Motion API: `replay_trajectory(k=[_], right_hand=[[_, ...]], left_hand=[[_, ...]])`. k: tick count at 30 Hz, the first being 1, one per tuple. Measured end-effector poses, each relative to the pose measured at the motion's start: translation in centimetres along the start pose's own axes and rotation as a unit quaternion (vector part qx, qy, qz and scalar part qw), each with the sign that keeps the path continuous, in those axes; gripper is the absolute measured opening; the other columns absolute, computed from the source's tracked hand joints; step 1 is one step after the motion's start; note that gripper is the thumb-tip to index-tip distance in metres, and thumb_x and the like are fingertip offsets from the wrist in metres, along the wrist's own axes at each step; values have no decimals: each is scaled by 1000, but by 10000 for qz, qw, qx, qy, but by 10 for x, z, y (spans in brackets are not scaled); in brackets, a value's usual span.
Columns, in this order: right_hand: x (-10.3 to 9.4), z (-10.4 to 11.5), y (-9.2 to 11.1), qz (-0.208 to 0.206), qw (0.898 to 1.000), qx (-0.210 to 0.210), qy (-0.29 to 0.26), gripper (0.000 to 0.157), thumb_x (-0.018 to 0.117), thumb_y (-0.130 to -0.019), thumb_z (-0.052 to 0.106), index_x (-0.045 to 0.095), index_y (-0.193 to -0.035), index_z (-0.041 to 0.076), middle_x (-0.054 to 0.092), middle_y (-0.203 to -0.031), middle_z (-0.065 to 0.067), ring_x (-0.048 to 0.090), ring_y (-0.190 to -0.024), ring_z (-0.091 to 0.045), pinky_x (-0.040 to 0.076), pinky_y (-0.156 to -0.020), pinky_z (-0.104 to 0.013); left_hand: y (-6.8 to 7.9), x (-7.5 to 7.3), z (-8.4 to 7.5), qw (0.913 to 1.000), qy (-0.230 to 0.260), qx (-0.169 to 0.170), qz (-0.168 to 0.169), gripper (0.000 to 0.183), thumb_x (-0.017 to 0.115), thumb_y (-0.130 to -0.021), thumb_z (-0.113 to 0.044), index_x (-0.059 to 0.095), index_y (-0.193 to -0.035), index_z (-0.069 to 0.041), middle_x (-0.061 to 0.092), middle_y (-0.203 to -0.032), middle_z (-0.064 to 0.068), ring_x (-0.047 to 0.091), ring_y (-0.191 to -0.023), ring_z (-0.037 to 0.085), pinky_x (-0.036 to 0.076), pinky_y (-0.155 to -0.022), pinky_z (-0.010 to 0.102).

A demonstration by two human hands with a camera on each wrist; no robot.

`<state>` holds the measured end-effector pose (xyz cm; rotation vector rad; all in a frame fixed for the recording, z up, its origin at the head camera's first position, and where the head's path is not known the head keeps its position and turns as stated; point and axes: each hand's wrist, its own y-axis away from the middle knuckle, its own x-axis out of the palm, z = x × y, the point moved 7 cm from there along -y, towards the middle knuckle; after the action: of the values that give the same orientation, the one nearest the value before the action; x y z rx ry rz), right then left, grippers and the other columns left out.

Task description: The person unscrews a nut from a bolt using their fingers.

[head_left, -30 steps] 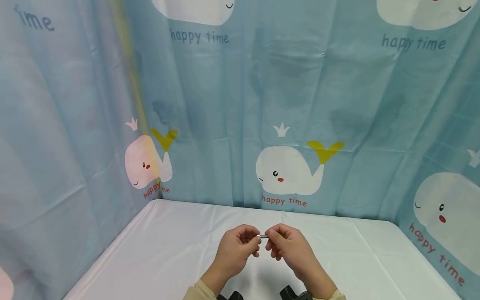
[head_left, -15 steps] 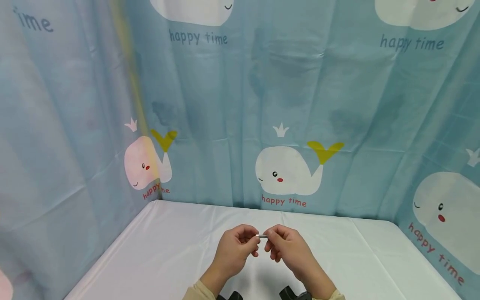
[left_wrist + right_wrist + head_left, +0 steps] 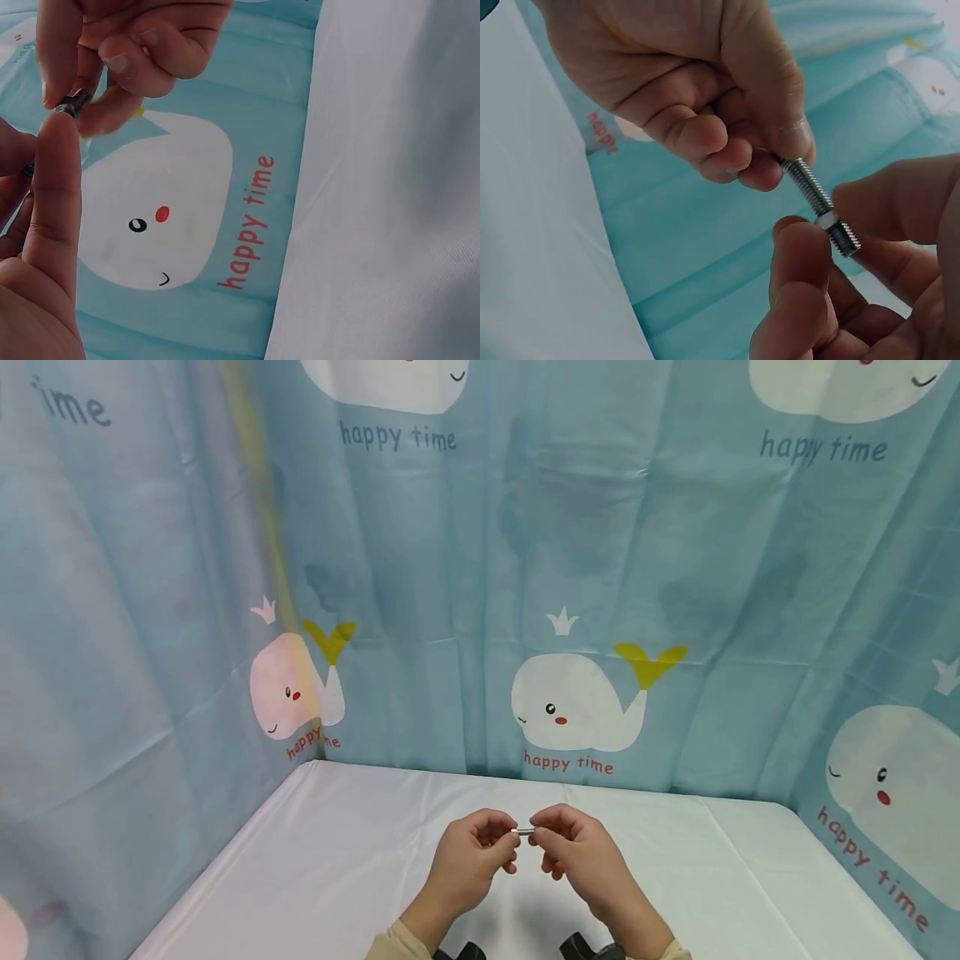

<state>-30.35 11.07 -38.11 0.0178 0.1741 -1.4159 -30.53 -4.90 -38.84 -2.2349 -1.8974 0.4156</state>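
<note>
Right hand: fingers curled, thumb and forefinger barely parted, in a light pinch from either side on a small, bright silver metal nut. Left hand: thumb and forefinger closed on the opposite end of a slim, silver, threaded metal rod; fingers cover that end, so whether it carries a head cannot be told. Nut: around the rod, near its right-hand end, a short run of thread showing beyond. Location: rod held between both hands, above a white cloth-covered tabletop. Handling, as judged: the step appears to be turning the nut along the thread. Best served by a firm left pinch, so the rod does not spin; right fingertips square on the nut's sides; short turns, regripping lightly between; pressure eased should the thread bind.
</note>
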Motion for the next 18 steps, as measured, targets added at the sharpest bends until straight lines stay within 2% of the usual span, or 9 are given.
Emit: replay_trajectory(k=[3, 9, 11, 15, 18], right_hand=[[0, -1, -1, 18, 10000, 43, -86, 22, 66, -94, 15, 65, -112, 1, 69, -96, -13, 58, -65, -24, 51, -55, -28], [1, -4, 0, 131, 9997, 150, -131, 30, 61, -100, 28, 65, -107, -1, 67, -84, -13, 56, -61, -21, 50, -54, -28], [1, -3, 0, 106, 9998, 103, -105, 26, 62, -100, 24, 65, -107, 0, 66, -83, -13, 57, -62, -21, 50, -54, -28], [1, 0, 0, 70, 9999, 2, -114, 22, 66, -95, 15, 65, -111, 1, 68, -94, -14, 59, -66, -24, 51, -55, -29], [1, -1, 0, 149, 9998, 35, -149, 25, 65, -96, 19, 65, -113, 0, 70, -97, -14, 61, -66, -25, 51, -55, -28]], left_hand=[[0, 0, 0, 10000, 43, 6, 1, 6, 71, -92, -9, 70, -96, -5, 67, -84, 10, 66, -66, 21, 60, -61, 33], [-1, 1, -1, 10000, -20, 39, 14, 7, 71, -92, -10, 70, -97, -5, 67, -83, 6, 66, -65, 21, 60, -61, 34], [-1, 1, -1, 10000, -34, 46, 22, 7, 70, -92, -9, 70, -97, -5, 67, -83, 6, 66, -65, 21, 60, -61, 34], [-1, 1, -1, 10000, -7, 48, 30, 6, 70, -92, -8, 70, -97, -5, 68, -84, 6, 66, -66, 21, 60, -61, 34], [-1, 1, 0, 10000, 27, 51, 25, 6, 70, -92, -8, 70, -96, -5, 68, -84, 6, 66, -66, 22, 60, -61, 34]])
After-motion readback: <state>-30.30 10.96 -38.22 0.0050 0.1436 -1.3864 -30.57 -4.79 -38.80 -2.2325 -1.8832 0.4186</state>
